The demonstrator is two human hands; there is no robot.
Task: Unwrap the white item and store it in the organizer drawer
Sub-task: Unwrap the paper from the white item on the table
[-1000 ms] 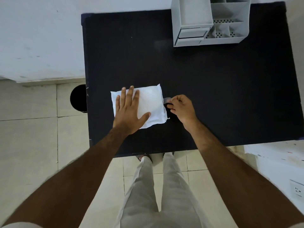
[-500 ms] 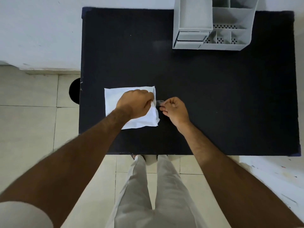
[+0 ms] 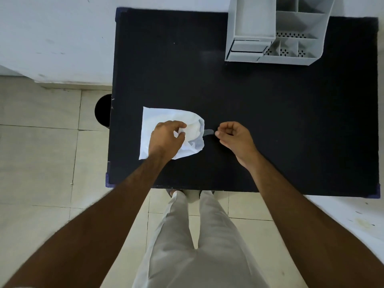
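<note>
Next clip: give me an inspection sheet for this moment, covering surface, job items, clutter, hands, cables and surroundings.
Surface: black table, mostly bare.
Job's things: white package near the front left, wrapper crumpled and opening at its right end; a strip of tape stretches from that end. Grey organizer at the far edge, drawer closed.
Clutter: nothing seen.
Hands: left hand grips the wrapper; right hand pinches the tape.
Cables: nothing seen.
Surroundings: tiled floor, white wall, dark round object beside the table's left edge.
</note>
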